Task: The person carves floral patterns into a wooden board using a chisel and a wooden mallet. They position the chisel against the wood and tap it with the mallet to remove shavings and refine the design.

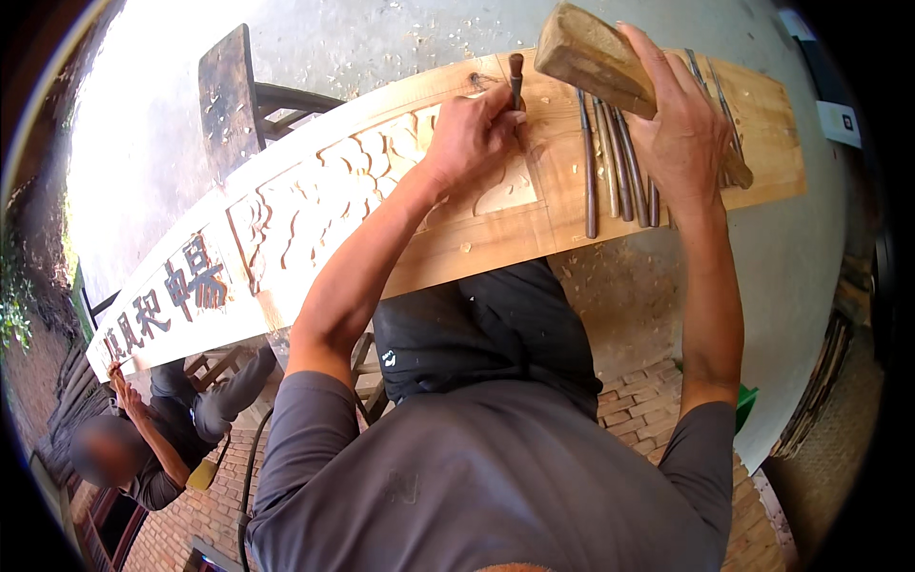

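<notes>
A long pale wooden board point(777, 124) lies across in front of me, its middle cut with a relief of curved, scalloped shapes point(334, 181). My left hand point(469, 135) is closed around a chisel point(516, 69) over the right part of the carving. The chisel's dark handle end sticks up above the fist, and its cutting tip is hidden by the hand. My right hand point(681, 138) grips a wooden mallet point(593, 59), its blocky head raised just right of the chisel and apart from it. Under the right arm, several carving chisels point(615, 162) lie side by side on the board.
Dark carved characters point(195, 276) mark the board's left part. A co-worker point(157, 434) sits at its far left end, hands at the edge. A dark wooden bench point(229, 100) stands behind the board. Wood chips litter the grey floor point(410, 43); brick paving point(634, 410) lies below.
</notes>
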`<action>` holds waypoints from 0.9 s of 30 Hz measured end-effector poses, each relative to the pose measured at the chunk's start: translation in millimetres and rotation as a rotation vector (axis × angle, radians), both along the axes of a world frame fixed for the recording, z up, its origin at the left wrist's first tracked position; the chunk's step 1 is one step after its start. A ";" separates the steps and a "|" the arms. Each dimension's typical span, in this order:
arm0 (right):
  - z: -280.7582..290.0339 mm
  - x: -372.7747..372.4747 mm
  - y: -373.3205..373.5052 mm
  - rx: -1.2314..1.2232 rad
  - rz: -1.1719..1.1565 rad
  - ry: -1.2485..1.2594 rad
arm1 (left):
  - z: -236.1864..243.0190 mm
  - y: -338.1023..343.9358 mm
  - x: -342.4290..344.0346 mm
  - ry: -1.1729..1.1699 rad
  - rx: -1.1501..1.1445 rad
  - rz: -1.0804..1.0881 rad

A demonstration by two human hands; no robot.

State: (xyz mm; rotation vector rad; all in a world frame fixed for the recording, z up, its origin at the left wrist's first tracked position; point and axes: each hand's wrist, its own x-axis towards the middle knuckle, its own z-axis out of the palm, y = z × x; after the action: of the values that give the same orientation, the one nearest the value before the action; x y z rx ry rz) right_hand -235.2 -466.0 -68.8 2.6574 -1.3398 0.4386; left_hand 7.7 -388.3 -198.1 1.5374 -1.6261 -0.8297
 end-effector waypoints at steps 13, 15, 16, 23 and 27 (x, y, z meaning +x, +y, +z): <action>-17.8 2.5 3.5 0.257 -0.037 -0.780 | -5.4 -0.9 0.2 0.020 -0.173 -0.026; -14.4 1.0 0.0 0.095 0.007 -0.155 | -1.6 7.2 -3.4 -0.103 -0.170 -0.086; -13.0 0.2 -0.5 0.112 -0.044 0.008 | -0.3 9.8 -4.7 -0.227 -0.167 -0.145; -11.5 7.4 4.6 0.178 0.067 -0.412 | 3.7 -0.7 1.6 0.107 0.042 -0.005; -19.8 7.5 7.7 0.161 0.093 -0.548 | 0.4 2.4 -1.5 -0.040 -0.050 -0.037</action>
State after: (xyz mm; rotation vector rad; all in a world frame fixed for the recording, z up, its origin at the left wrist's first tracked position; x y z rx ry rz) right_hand -227.7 -458.3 -88.6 2.8582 -1.4270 1.1881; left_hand 6.3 -385.9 -197.7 1.5025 -1.6955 -0.7771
